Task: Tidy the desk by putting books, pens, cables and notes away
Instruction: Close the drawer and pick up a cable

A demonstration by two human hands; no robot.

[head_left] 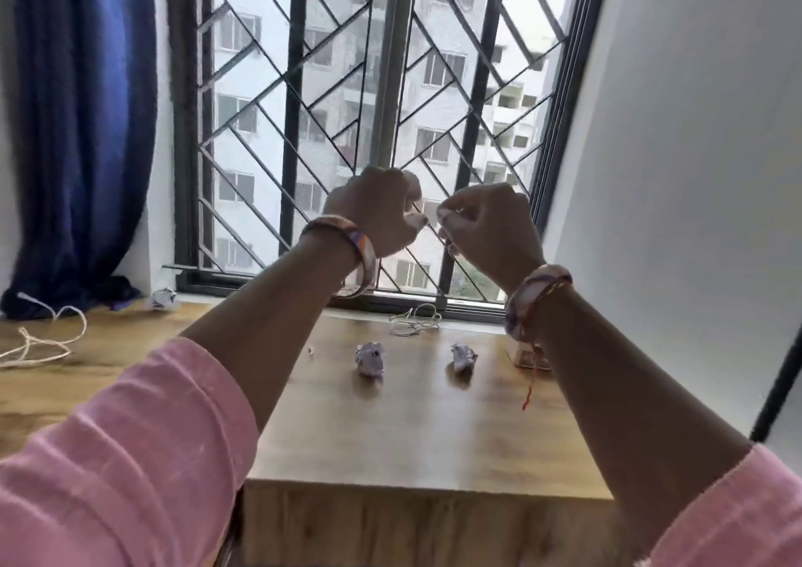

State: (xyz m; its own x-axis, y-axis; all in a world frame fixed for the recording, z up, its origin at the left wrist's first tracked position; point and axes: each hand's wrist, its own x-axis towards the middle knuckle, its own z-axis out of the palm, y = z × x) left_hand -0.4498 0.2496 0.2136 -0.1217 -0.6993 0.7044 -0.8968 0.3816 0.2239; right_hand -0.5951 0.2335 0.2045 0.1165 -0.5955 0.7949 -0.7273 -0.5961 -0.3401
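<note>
Both my hands are raised in front of the window, above the wooden desk (425, 445). My left hand (377, 213) and my right hand (488, 223) have curled fingers and pinch a small white thing (420, 218) between them. What it is I cannot tell. Two crumpled paper balls (370, 360) (463, 357) lie on the desk below my hands. A thin white cable (414, 319) lies coiled near the window sill. A third crumpled paper ball (162, 298) lies at the back left, and a loose white cord (41, 341) lies on the left surface.
A small box (527, 356) stands at the desk's right edge, partly behind my right wrist. A blue curtain (82, 132) hangs at the left. The barred window (369, 111) fills the back, a white wall (694, 176) the right. A tiny scrap (310, 351) lies on the desk.
</note>
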